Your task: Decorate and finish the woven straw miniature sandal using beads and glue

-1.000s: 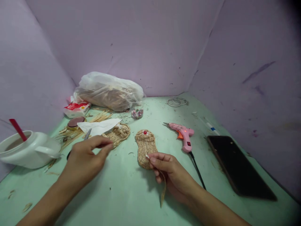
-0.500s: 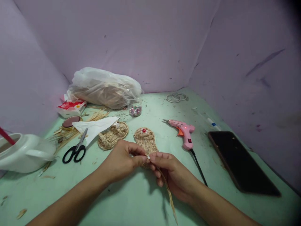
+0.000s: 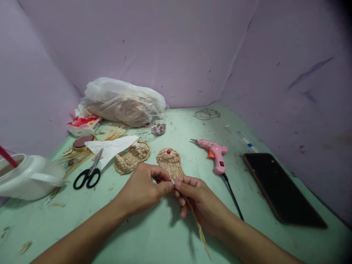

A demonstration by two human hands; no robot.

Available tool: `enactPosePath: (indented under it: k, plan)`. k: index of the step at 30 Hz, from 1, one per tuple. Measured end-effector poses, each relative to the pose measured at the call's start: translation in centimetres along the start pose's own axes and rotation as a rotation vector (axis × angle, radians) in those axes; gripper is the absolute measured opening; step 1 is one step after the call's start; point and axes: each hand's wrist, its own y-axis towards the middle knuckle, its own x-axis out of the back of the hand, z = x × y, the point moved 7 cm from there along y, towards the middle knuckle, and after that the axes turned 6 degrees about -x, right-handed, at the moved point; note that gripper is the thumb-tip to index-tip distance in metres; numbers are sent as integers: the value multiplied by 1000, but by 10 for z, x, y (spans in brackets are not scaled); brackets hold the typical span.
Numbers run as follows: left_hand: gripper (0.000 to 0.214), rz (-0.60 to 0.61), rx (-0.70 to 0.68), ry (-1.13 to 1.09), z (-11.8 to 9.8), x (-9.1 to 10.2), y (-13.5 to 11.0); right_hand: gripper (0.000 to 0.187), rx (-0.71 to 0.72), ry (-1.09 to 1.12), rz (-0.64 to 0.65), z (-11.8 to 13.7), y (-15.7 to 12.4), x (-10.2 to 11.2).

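My left hand [image 3: 150, 185] pinches the near end of a tan twisted straw strand [image 3: 200, 231], where a small whitish bit shows at the fingertips. Meeting it fingertip to fingertip, my right hand [image 3: 196, 192] is closed on the same strand, whose loose tail hangs down toward the front. Just beyond the fingers lies a woven straw slipper shape [image 3: 172, 163] with a red bead on it; its near end is hidden by my hands. A second woven straw piece [image 3: 133, 159] with whitish beads rests to the left, partly under a white cloth or paper [image 3: 111, 146].
Black-handled scissors [image 3: 89, 174] and a white pot [image 3: 35, 178] are at left. A pink glue gun [image 3: 216, 152], its light on, and a dark phone [image 3: 283, 190] lie at right. Behind stand a clear cup of beads [image 3: 158, 128] and a stuffed plastic bag [image 3: 121, 102].
Almost nothing differs. My fingers shift slightly at the strand, and its hanging tail swings a little to the right.
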Motion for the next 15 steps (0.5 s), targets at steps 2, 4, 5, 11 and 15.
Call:
enactPosePath:
  k: [2, 4, 5, 11, 15]
  plan:
    - [15, -12, 26, -3, 1, 0, 0, 22, 1, -9, -11, 0, 1, 0]
    - [15, -23, 55, -5, 3, 1, 1, 23, -4, -18, -12, -1, 1, 0]
    - [15, -26, 61, -8, 4, 1, 1, 24, -6, -23, -13, -2, 1, 0]
    - [13, -17, 96, -21, 9, 0, 2, 23, 34, -223, -97, 4, -2, 4]
    - [11, 22, 143, -38, 16, -3, 3, 12, 287, -610, -241, 25, -9, 6]
